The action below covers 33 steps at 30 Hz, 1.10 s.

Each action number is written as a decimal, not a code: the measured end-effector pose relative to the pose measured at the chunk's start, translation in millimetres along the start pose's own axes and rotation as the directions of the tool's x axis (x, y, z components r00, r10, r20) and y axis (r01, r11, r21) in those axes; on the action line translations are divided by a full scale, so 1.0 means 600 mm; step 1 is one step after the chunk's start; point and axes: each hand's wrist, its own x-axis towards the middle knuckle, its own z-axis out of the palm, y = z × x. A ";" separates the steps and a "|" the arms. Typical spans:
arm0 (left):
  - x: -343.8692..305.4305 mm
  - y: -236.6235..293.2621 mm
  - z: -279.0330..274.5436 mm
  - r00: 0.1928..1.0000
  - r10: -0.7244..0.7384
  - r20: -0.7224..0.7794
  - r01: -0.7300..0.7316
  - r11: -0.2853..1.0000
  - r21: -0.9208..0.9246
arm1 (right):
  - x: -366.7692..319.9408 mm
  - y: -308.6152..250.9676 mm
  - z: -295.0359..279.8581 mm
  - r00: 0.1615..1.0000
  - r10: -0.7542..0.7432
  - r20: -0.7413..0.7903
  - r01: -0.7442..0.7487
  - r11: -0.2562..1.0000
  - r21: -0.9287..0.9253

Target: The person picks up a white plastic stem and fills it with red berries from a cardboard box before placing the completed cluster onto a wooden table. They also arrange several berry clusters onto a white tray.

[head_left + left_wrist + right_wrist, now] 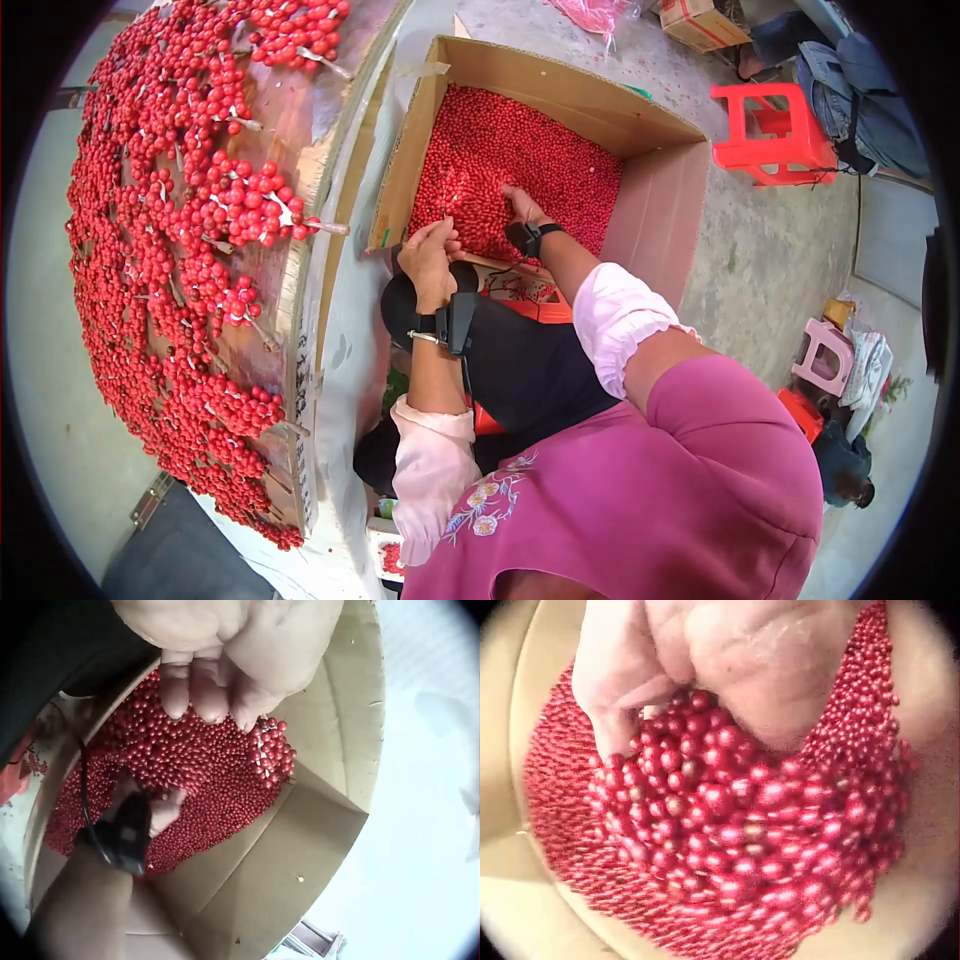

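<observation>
Left hand [428, 262] pinching berry cluster [271, 752] by cardboard box [655, 215]; right hand [525, 207] dipping into loose red berries [560, 150] inside, grip impossible to tell.

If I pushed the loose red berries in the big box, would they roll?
Probably: the berries look small and round. They'd likely slide over each other, being heaped loose, and the cardboard box's walls should keep most in.

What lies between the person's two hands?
Loose red berries inside the cardboard box lie between left hand and right hand, as the head view shows.
</observation>
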 end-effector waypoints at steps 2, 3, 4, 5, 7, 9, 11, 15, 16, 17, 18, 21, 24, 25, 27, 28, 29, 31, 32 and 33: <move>0.007 0.001 0.001 1.000 0.001 0.002 -0.001 1.000 -0.016 | -0.087 -0.066 0.066 0.978 -0.109 0.179 0.070 0.975 0.210; 0.009 0.001 0.002 1.000 0.003 -0.001 -0.003 1.000 -0.021 | -0.096 -0.085 0.068 0.978 -0.110 0.176 0.073 0.977 0.202; 0.010 -0.001 0.003 1.000 0.003 -0.005 -0.003 1.000 -0.027 | -0.099 -0.106 0.064 0.934 -0.184 0.306 0.110 0.964 0.243; 0.010 -0.001 0.006 1.000 0.000 -0.003 -0.001 0.999 -0.034 | -0.112 -0.123 0.069 0.867 -0.256 0.427 0.137 0.947 0.289; 0.007 0.001 0.016 1.000 0.007 -0.012 -0.007 1.000 0.006 | -0.160 -0.148 0.098 0.872 -0.287 0.397 0.191 0.945 0.264; 0.007 -0.005 0.023 1.000 0.011 -0.009 -0.010 0.999 0.030 | -0.214 -0.166 0.140 0.867 -0.356 0.349 0.292 0.930 0.223; 0.009 -0.013 0.025 0.999 0.036 0.001 -0.036 0.998 0.059 | -0.231 -0.165 0.161 0.849 -0.374 0.374 0.303 0.923 0.235; 0.005 -0.013 0.025 0.999 0.053 0.007 -0.053 0.994 0.099 | -0.237 -0.155 0.191 0.804 -0.410 0.431 0.336 0.911 0.241; 0.004 -0.013 0.024 0.999 0.053 0.007 -0.053 0.992 0.110 | -0.236 -0.152 0.197 0.797 -0.420 0.435 0.355 0.907 0.225; 0.004 -0.014 0.023 0.999 0.053 0.006 -0.054 0.993 0.110 | -0.235 -0.149 0.198 0.790 -0.428 0.439 0.373 0.904 0.210; 0.005 -0.015 0.023 0.998 0.059 0.011 -0.060 0.992 0.115 | -0.233 -0.149 0.197 0.790 -0.427 0.440 0.372 0.904 0.209; 0.006 -0.018 0.021 0.998 0.067 0.021 -0.069 0.990 0.125 | -0.219 -0.148 0.190 0.801 -0.426 0.421 0.327 0.900 0.288; 0.009 -0.015 0.019 0.998 0.018 0.053 -0.024 0.994 0.108 | -0.223 -0.156 0.175 0.793 -0.447 0.414 0.367 0.893 0.262; 0.009 -0.014 0.018 0.998 0.017 0.054 -0.022 0.994 0.107 | -0.223 -0.157 0.171 0.790 -0.457 0.409 0.386 0.889 0.248; 0.011 -0.012 0.017 0.998 -0.037 0.059 0.034 0.998 0.060 | -0.229 -0.154 0.166 0.790 -0.466 0.398 0.410 0.885 0.223; 0.012 -0.011 0.018 0.996 -0.063 0.063 0.061 0.998 0.036 | -0.236 -0.153 0.166 0.788 -0.475 0.391 0.432 0.880 0.198; 0.012 -0.010 0.019 0.996 -0.063 0.065 0.061 0.998 0.036 | -0.240 -0.154 0.167 0.786 -0.483 0.385 0.453 0.875 0.173; 0.012 -0.010 0.020 0.993 -0.084 0.089 0.080 0.996 0.037 | -0.244 -0.156 0.171 0.772 -0.506 0.386 0.482 0.861 0.165; 0.013 -0.011 0.018 0.991 -0.094 0.099 0.091 0.995 0.039 | -0.246 -0.156 0.174 0.757 -0.526 0.388 0.508 0.847 0.158; 0.014 -0.011 0.017 0.991 -0.095 0.098 0.091 0.995 0.040 | -0.247 -0.155 0.177 0.741 -0.546 0.391 0.534 0.832 0.150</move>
